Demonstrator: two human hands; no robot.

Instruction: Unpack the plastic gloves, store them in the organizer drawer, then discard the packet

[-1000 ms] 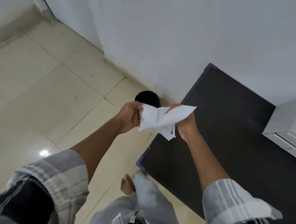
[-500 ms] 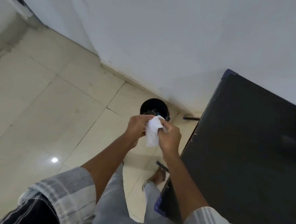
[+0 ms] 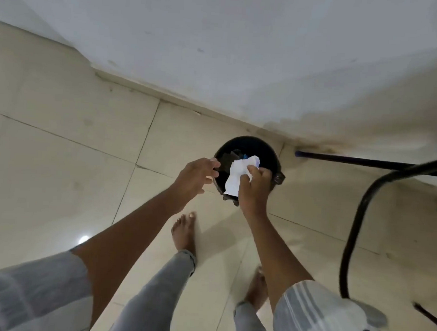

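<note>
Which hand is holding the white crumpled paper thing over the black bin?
The right hand. Its fingers are closed on the white packet above the black bin. The left hand is beside it, open and holding nothing.

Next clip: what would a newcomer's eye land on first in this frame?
First, the crumpled white packet, pinched in the right hand directly over the round black bin that stands on the tiled floor near the wall. Just left of it, the left hand hovers open and empty at the bin's rim. Below, a bare foot is planted on the pale tiles.
</note>
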